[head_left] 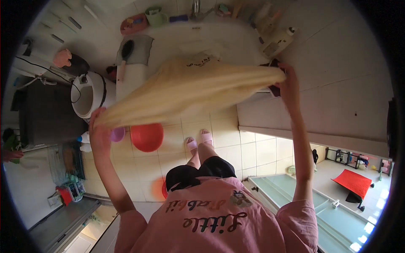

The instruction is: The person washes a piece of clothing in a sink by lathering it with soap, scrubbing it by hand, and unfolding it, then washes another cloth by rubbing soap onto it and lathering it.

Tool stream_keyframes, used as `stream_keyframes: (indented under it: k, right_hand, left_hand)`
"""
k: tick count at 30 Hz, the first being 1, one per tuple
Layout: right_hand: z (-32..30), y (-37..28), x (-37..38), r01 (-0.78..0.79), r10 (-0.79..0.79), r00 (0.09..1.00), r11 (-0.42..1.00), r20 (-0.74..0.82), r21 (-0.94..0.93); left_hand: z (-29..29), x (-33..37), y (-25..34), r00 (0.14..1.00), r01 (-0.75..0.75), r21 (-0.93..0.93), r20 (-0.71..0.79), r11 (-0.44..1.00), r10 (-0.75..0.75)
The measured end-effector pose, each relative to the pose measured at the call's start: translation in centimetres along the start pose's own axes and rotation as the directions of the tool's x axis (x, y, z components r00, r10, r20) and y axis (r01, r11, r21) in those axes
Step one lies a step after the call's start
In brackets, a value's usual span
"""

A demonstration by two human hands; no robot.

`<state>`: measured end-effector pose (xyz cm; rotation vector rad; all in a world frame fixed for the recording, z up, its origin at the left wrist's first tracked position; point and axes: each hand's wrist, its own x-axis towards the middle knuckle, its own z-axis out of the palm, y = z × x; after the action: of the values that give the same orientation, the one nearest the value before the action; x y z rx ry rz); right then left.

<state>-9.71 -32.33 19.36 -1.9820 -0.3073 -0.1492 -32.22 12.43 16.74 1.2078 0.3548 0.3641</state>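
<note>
A pale yellow cloth (pixel 190 86), with dark printing along its far part, is stretched in the air between my hands. Whether it is a towel or a garment I cannot tell. At its lower left end, my left hand (pixel 100 123) is closed on the cloth, arm extended. My right hand (pixel 289 82) grips the opposite end, somewhat higher and farther out. Part of the white sink counter (pixel 133 80) is hidden behind the fabric. A dark reddish item (pixel 274 90) shows just beside my right hand; its kind is unclear.
A hairbrush (pixel 127 50) lies on a grey cloth on the counter. Beyond stand a faucet (pixel 195 10), a green cup (pixel 156 17) and a white bottle (pixel 283 40). On the left is a white bin (pixel 86 99). A red basin (pixel 147 138) and purple basin (pixel 117 134) sit on the tiled floor.
</note>
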Motion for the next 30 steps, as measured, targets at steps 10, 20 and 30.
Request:
stream_keyframes:
  k: [10, 20, 30]
  right_hand:
    - [2.4, 6.5, -15.4, -0.431, 0.471, 0.882, 0.782, 0.026, 0.45]
    - [6.6, 11.0, -19.8, -0.238, 0.239, 0.97, 0.87, -0.053, -0.431]
    - [6.6, 11.0, -21.9, -0.254, 0.299, 0.953, 0.885, 0.058, -0.39]
  left_hand:
    - [-1.2, -11.3, -8.7, 0.964, 0.196, -0.051, -0.173, 0.979, -0.202]
    - [-4.2, -13.0, -17.9, 0.911, 0.194, -0.03, -0.367, 0.981, -0.191]
    - [-2.8, -12.4, -18.1, 0.939, 0.257, -0.834, 0.096, 0.488, -0.33]
